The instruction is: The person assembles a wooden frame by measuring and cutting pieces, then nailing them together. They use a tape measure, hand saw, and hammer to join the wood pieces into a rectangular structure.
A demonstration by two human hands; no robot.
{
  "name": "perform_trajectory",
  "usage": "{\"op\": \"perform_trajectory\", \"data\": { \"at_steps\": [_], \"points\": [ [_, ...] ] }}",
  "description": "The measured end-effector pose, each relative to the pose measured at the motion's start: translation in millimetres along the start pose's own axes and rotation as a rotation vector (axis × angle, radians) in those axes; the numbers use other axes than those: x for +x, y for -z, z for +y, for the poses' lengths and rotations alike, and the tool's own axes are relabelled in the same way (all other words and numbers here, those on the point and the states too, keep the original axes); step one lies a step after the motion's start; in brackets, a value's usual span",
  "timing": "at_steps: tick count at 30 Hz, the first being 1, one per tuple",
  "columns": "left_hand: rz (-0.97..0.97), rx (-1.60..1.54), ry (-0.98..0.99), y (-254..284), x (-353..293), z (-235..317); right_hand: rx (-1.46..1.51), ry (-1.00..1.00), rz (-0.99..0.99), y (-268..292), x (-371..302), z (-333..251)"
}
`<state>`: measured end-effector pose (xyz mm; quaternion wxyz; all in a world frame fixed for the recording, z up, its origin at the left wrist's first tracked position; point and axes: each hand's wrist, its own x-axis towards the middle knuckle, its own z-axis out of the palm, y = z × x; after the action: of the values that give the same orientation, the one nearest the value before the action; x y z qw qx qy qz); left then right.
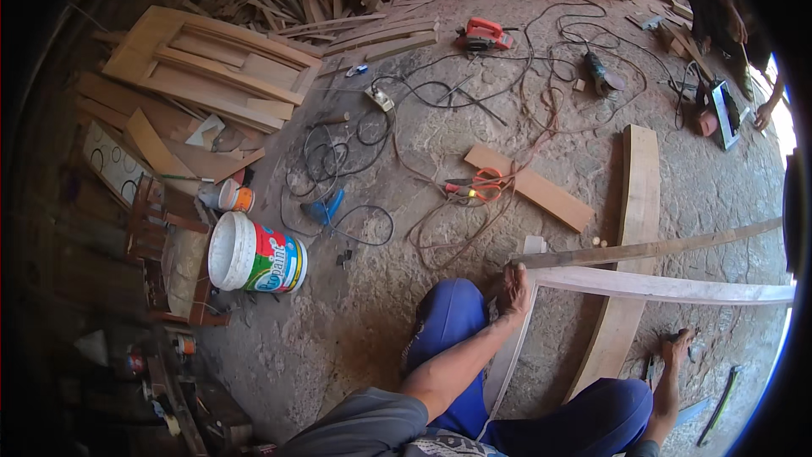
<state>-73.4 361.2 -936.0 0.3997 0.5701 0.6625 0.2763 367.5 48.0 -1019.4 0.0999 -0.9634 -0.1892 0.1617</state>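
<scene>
One brown strip [651, 250], right of centre, could slip if the half-curled left hand [513, 294] on its end eases off; right hand [674, 349], lower right: can't tell its grip.

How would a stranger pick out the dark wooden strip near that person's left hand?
Find the long, wide plank lying right of the person's left hand. From that hand, a whitish strip crosses the plank. Just beyond it lies the dark wooden strip, also narrow but plainly brown.
</scene>
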Motion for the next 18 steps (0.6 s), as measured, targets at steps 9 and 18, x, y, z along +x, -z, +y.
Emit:
{"op": "perform_trajectory", "data": {
  "at_steps": [9, 18],
  "points": [
    [0.038, -0.072, 0.059, 3.6, -5.5, 17.0, 1.192, -0.046, -0.175, 42.0, -62.8, -21.3],
    [-0.015, -0.266, 0.097, 6.9, -4.1, 24.4, 0.786, 0.235, 0.249, 128.8, -140.1, -54.2]
  ]
}}
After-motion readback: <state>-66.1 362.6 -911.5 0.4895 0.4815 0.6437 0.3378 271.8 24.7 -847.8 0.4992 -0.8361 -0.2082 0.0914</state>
